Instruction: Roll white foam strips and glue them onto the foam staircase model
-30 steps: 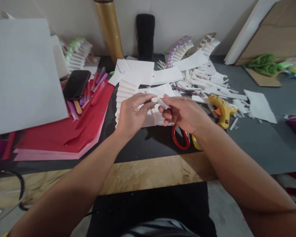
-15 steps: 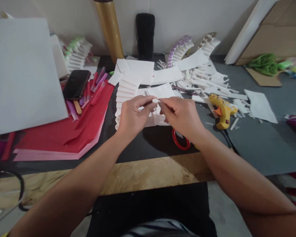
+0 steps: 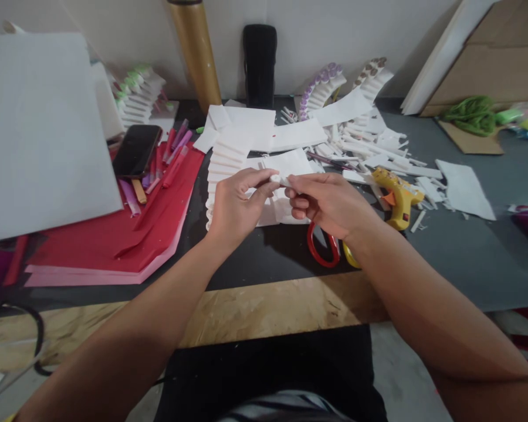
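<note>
Between my two hands is a small white roll, apparently paper or foam (image 3: pixel 275 178), with a strip end stretching toward the right. My left hand (image 3: pixel 242 199) pinches the rolled part between thumb and fingertips. My right hand (image 3: pixel 330 199) pinches the strip end, its other fingers curled below. Underneath lie white sheets (image 3: pixel 290 161). Just left of my left hand runs a curved row of white folded pieces (image 3: pixel 222 164) with small rolls at its near end. Scissors with a red handle loop (image 3: pixel 313 253) and a yellow one lie below my right hand, partly covered by it.
A yellow glue gun (image 3: pixel 400 199) lies at right beside white scraps (image 3: pixel 369 149). Red sheets (image 3: pixel 92 243), a phone (image 3: pixel 137 150) and markers are at left, near a large white board (image 3: pixel 44 135). A gold bottle (image 3: pixel 196 53) and black case (image 3: pixel 259 64) stand behind.
My right hand has shifted slightly right and turned, exposing more of the strip between my hands. The yellow scissor loop now shows. My left hand has hardly moved.
</note>
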A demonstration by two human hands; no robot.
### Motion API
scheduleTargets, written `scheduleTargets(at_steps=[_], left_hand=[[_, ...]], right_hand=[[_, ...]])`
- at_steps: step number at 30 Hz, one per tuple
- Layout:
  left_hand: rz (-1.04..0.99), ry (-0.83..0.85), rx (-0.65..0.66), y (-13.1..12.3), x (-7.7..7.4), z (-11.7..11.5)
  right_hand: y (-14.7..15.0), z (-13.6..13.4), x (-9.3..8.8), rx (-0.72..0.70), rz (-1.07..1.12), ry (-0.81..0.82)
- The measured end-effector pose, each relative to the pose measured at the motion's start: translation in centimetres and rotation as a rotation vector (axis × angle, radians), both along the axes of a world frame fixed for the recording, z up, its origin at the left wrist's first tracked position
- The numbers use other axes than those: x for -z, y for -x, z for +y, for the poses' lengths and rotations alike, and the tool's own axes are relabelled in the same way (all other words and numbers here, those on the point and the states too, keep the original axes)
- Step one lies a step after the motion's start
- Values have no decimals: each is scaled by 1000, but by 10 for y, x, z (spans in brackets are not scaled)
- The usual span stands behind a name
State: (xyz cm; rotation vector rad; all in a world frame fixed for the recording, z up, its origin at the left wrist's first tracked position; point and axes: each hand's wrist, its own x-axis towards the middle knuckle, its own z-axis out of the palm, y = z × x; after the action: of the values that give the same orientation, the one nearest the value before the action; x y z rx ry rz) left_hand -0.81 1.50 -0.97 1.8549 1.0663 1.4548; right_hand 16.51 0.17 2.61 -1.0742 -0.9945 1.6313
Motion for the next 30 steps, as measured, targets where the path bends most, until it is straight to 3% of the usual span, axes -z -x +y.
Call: scheduleTargets(at_steps=[2,8,13,18,26,30], left_hand=[[-1,14,-15,0,0,-1],[-28,47,-52,-6,-2,-6],[-19,-63,-87,-11,3,-10],[41,-156,-25,-10,6,-10],[-119,108,20,-5,-6,-8],[-68,48,128,0,-7,-2]], right_hand=[[0,-1,1,24,-115,-98],[3,-11,6,159,-734,-549],[5,-16,9,200,-914,-783],[0,-14,8,165,-866,-738],[-8,-7,4,96,-639,-634],[-8,-5,1,50,-513,-551]])
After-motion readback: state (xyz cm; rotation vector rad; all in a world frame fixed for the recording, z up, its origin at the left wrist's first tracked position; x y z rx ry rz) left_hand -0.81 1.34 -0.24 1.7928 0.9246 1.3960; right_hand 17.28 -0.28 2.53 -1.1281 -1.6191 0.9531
